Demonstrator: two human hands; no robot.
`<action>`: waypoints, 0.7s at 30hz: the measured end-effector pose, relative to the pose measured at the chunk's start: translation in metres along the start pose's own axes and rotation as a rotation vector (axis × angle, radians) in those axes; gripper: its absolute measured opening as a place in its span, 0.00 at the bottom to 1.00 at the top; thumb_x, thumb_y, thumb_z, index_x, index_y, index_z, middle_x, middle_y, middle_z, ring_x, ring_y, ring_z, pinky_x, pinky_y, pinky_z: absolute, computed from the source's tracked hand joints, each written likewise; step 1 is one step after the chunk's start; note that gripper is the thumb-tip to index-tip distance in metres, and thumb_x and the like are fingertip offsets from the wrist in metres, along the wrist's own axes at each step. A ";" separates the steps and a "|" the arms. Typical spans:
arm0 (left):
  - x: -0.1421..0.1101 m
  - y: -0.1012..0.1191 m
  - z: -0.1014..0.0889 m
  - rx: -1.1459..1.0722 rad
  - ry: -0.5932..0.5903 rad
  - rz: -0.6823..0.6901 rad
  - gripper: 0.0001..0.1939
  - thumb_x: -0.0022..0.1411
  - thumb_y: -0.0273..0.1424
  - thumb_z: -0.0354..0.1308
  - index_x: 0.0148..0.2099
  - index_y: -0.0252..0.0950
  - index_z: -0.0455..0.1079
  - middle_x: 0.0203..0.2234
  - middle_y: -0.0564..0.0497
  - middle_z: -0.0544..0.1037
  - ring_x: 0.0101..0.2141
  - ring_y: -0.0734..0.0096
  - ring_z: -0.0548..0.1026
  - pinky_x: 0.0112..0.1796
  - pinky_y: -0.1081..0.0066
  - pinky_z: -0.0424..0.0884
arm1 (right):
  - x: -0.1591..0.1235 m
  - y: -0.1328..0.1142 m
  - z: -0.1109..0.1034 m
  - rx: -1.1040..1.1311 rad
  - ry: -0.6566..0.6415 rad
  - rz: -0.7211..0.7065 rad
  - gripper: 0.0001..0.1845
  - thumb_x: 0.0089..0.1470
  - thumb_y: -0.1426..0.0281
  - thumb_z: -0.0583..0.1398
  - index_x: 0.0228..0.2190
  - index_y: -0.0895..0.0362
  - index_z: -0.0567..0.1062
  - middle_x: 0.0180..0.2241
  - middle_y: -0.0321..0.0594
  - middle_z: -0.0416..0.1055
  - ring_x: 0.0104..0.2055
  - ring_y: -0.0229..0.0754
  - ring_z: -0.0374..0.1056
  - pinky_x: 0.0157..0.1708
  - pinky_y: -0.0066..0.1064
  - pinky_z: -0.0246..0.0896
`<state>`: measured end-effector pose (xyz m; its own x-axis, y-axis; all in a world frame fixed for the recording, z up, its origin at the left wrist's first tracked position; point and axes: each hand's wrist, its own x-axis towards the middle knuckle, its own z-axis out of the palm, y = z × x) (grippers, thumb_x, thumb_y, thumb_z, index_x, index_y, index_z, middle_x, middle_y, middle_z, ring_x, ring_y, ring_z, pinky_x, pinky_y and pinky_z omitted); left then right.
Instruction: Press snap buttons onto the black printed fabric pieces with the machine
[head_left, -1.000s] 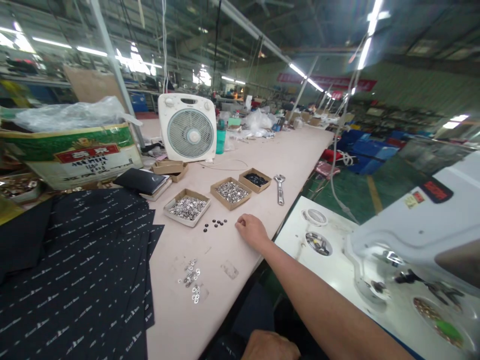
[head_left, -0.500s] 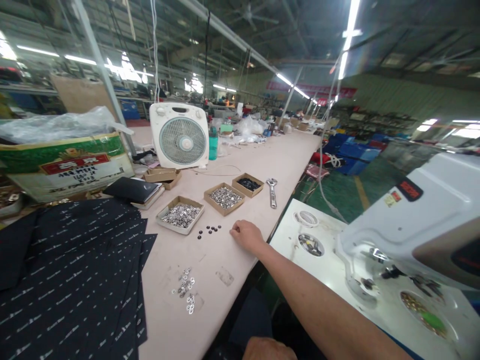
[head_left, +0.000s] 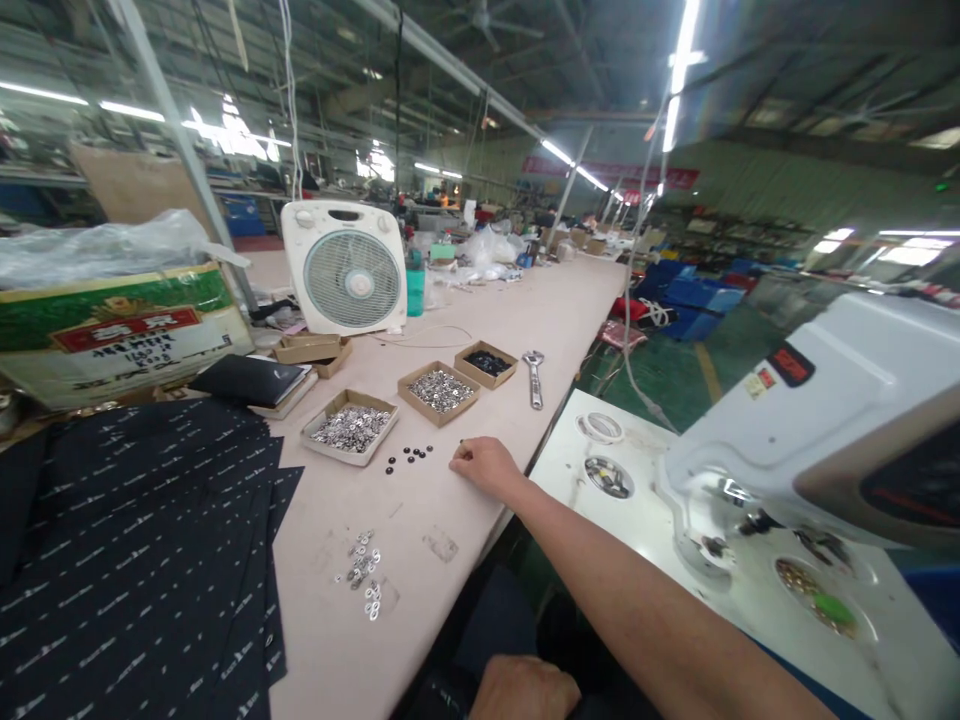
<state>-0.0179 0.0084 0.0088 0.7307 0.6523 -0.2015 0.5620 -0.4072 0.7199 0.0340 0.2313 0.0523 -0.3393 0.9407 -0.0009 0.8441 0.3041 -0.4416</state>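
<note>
My right hand (head_left: 486, 468) hovers low over or rests on the table by its right edge, thumb and fingers pinched together. A tiny dark speck shows at the fingertips, too small to name. Just left of them lie several small round black snap caps (head_left: 410, 456). Closer to me is a loose scatter of silver metal rings (head_left: 364, 570). Beyond stand an open box of silver metal parts (head_left: 351, 428), a second box of them (head_left: 439, 390) and a box of black parts (head_left: 487, 363). My left hand (head_left: 525, 688) is low at the frame's bottom, its fingers hidden.
Dark printed fabric pieces (head_left: 142, 560) cover the table's left side. Behind are a black notebook (head_left: 244, 380), a white fan (head_left: 346, 270) and a printed carton (head_left: 127, 330). An adjustable wrench (head_left: 534, 380) lies near the right edge. A white machine (head_left: 825, 420) stands at right.
The view has swung slightly, so everything sits a little farther left. My right hand stays pinched beside the black caps, with a dark speck now visible at its fingertips.
</note>
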 end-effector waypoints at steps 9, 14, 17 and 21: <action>-0.017 0.005 0.001 0.077 0.239 0.087 0.05 0.50 0.27 0.59 0.33 0.38 0.69 0.30 0.51 0.78 0.35 0.63 0.76 0.35 0.67 0.68 | -0.074 -0.002 -0.031 0.148 0.000 -0.018 0.06 0.60 0.69 0.61 0.35 0.56 0.80 0.37 0.36 0.79 0.39 0.37 0.71 0.40 0.27 0.59; -0.029 0.006 -0.001 0.160 0.312 0.275 0.06 0.56 0.27 0.58 0.38 0.37 0.70 0.30 0.50 0.77 0.35 0.61 0.74 0.36 0.64 0.66 | -0.216 0.011 -0.038 0.566 -0.068 0.163 0.04 0.57 0.71 0.62 0.32 0.57 0.78 0.27 0.33 0.75 0.30 0.35 0.69 0.32 0.25 0.60; -0.036 0.010 0.006 0.248 0.313 0.429 0.06 0.61 0.29 0.56 0.42 0.36 0.70 0.32 0.48 0.77 0.35 0.60 0.73 0.35 0.62 0.65 | -0.290 0.014 -0.028 0.788 -0.053 0.375 0.04 0.56 0.70 0.62 0.32 0.58 0.77 0.26 0.34 0.74 0.27 0.35 0.69 0.29 0.25 0.61; -0.044 0.020 0.014 0.327 0.289 0.622 0.12 0.65 0.31 0.50 0.46 0.33 0.70 0.31 0.45 0.76 0.32 0.60 0.71 0.34 0.61 0.66 | -0.347 0.011 -0.012 0.950 0.062 0.518 0.05 0.56 0.68 0.63 0.33 0.57 0.77 0.27 0.35 0.74 0.27 0.35 0.68 0.28 0.25 0.62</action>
<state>-0.0337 -0.0371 0.0228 0.8452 0.3641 0.3913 0.1991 -0.8939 0.4016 0.1661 -0.0896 0.0588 0.0098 0.9354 -0.3536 0.2031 -0.3481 -0.9152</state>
